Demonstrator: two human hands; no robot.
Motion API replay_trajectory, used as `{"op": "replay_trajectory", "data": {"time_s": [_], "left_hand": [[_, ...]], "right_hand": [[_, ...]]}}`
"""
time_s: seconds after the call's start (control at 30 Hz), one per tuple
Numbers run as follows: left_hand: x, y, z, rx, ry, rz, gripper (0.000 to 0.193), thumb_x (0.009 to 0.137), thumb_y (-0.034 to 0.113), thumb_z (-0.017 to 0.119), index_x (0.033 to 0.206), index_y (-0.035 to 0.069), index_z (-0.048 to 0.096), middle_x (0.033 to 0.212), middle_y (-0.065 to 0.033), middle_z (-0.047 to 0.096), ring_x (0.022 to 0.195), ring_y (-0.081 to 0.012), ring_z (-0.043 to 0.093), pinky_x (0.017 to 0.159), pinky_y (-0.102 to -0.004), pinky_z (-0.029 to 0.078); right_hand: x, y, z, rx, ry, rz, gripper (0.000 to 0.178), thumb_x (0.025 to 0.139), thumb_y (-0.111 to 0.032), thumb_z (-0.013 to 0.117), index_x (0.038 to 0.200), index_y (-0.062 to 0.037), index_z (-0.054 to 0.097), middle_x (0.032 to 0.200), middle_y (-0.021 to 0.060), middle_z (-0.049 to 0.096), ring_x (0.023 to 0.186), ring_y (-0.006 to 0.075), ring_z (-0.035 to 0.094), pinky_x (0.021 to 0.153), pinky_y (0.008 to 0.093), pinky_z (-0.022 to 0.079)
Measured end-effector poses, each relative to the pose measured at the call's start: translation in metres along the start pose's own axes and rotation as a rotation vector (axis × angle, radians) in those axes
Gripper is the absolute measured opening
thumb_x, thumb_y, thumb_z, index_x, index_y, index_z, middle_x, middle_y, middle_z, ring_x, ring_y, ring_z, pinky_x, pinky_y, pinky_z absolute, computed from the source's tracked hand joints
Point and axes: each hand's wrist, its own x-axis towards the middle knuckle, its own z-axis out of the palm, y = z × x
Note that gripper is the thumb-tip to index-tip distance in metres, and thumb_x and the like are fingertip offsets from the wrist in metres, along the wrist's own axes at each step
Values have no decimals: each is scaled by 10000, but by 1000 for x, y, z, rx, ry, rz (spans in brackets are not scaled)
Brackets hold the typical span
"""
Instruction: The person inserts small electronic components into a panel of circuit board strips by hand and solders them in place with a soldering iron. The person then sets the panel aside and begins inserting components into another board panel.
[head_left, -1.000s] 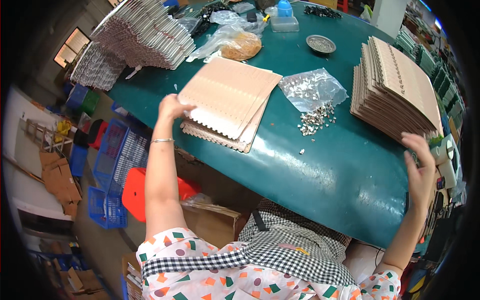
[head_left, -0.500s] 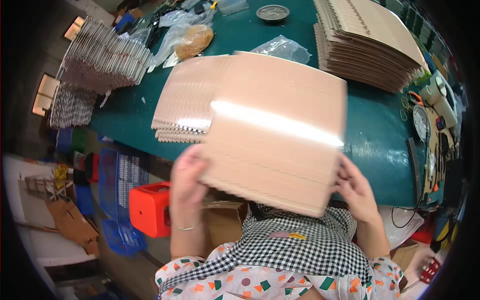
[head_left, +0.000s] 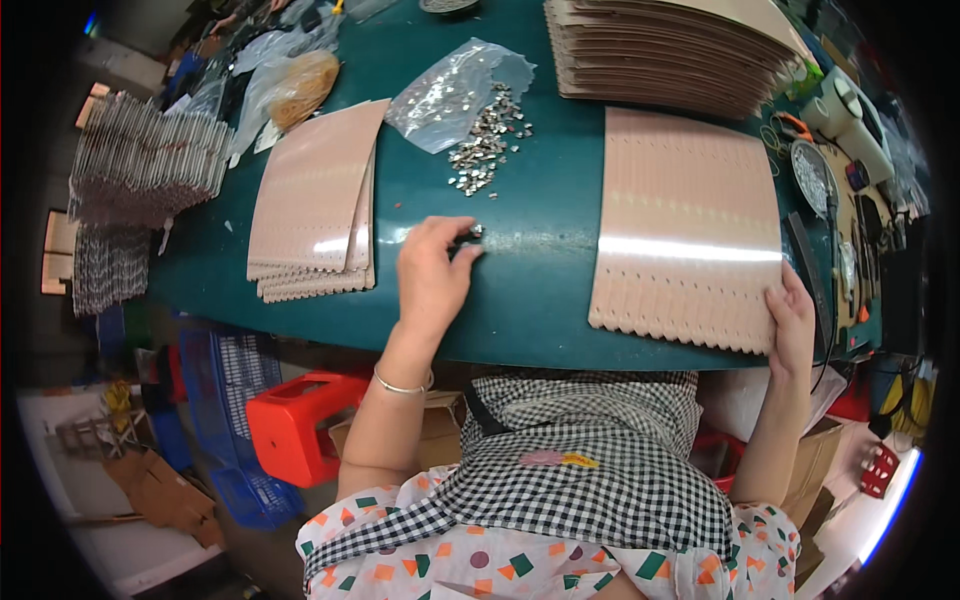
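A pinkish-beige sheet (head_left: 690, 215) with a scalloped near edge and rows of small holes lies flat on the green table, right of centre. My right hand (head_left: 791, 318) grips its right edge near the front corner, thumb on top. Over the table's middle, my left hand (head_left: 434, 268) is curled, with a small shiny metal piece (head_left: 477, 232) at its thumb and fingertips. Beyond it, a heap of small metal pieces (head_left: 485, 150) spills from a clear plastic bag (head_left: 450, 90). Left of that hand lies a low stack of similar sheets (head_left: 310, 205).
A tall stack of sheets (head_left: 660, 60) stands at the back right. Bundled metal-edged pieces (head_left: 145, 165) are piled at the far left. Tape rolls, orange-handled scissors (head_left: 793, 125) and a dish of small parts (head_left: 811, 178) occupy the right side. A red stool (head_left: 295, 425) stands below the table.
The sheet that both hands held up now lies on the table at the right. My left hand has let go of it and moved over the table's middle; the metal heap is now visible.
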Motion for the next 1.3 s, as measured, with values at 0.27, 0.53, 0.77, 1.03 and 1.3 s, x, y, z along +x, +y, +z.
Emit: {"op": "replay_trajectory", "data": {"time_s": [0.27,0.53,0.77,1.03,1.3], "left_hand": [[4,13,12,34,-60,-36,223,760,-17,776,973,-20,710,816,-94,688,634,-146,592,626,-266,491],[-29,106,44,-1428,-725,-753,162,902,1,683,1058,-43,677,958,-157,719,810,-211,692,745,-305,570],[-43,130,63,-1648,-853,-955,182,944,35,657,1117,-21,668,1060,-80,696,969,-112,628,816,-241,502],[-53,136,83,-1831,-969,-1052,137,956,101,662,1060,13,680,924,6,647,733,-49,488,643,-209,387],[-9,113,37,-753,-436,-187,234,792,-26,752,1020,26,744,973,-75,703,855,-125,636,756,-259,526]], "right_hand": [[-3,-24,41,-1379,389,-747,454,784,-23,702,1233,-25,632,1138,188,658,1069,381,611,971,391,469],[-47,-34,125,-601,-247,-797,282,657,27,804,915,-26,702,935,83,684,773,268,660,688,363,537],[-50,-28,117,-555,-205,-832,302,635,0,841,905,-28,710,906,86,673,759,243,662,634,340,537],[-53,-28,108,-564,-207,-836,240,687,60,766,902,1,678,938,137,688,799,282,676,683,363,572],[-27,-23,67,-462,114,-539,90,848,117,612,904,47,612,940,146,648,903,243,624,809,302,486]]}}
